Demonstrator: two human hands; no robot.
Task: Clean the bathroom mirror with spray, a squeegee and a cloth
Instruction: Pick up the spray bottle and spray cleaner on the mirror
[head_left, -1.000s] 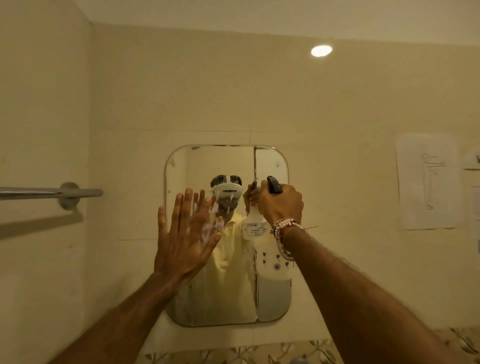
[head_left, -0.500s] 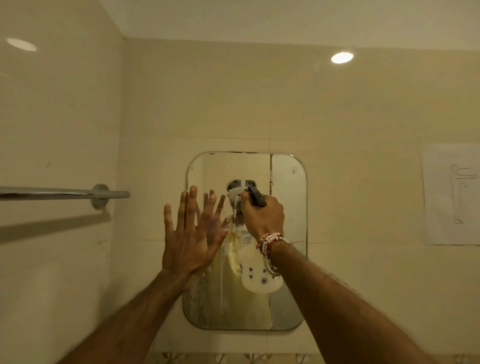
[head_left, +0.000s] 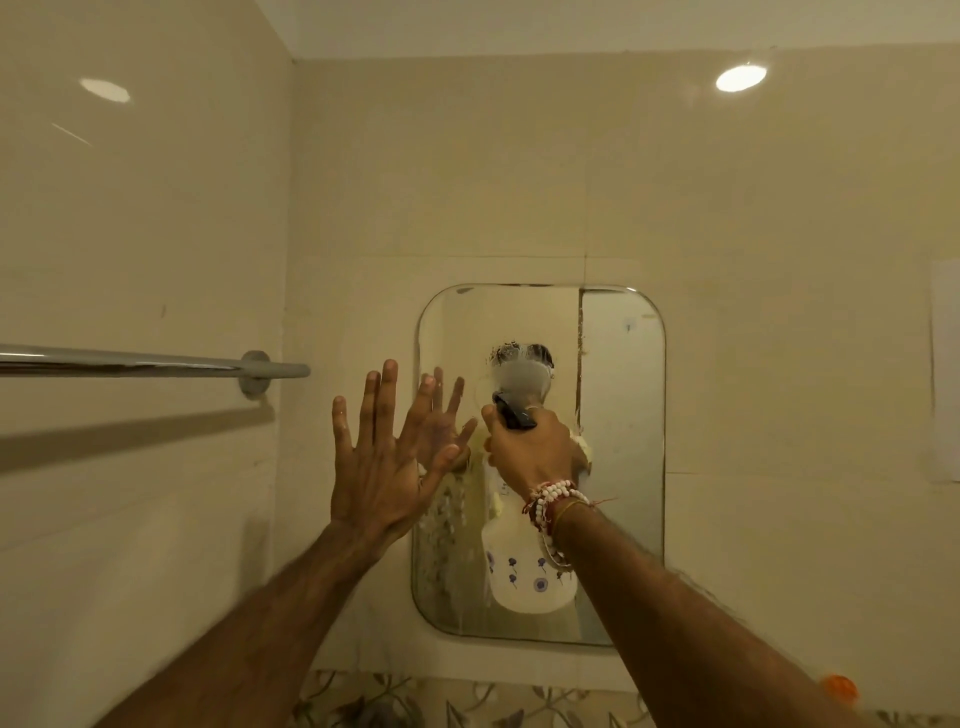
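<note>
A rounded rectangular mirror (head_left: 623, 415) hangs on the beige tiled wall. My right hand (head_left: 530, 452) grips the black trigger head of a white spray bottle (head_left: 524, 582) with small blue flower prints, held upright close to the glass. A fresh misty patch of spray (head_left: 519, 371) covers the mirror's upper middle. Wet streaks and droplets (head_left: 441, 525) run down its lower left. My left hand (head_left: 379, 462) is raised flat with fingers spread, at the mirror's left edge. No squeegee or cloth is in sight.
A chrome towel bar (head_left: 156, 361) juts from the left wall at hand height. A sheet of paper (head_left: 943, 374) is stuck on the wall at far right. Patterned tiles (head_left: 467, 701) run below the mirror. An orange object (head_left: 839, 688) shows at bottom right.
The view has swung left, so the mirror sits further right in frame. A new foggy spray patch has appeared on the upper glass. Both hands stay at the mirror.
</note>
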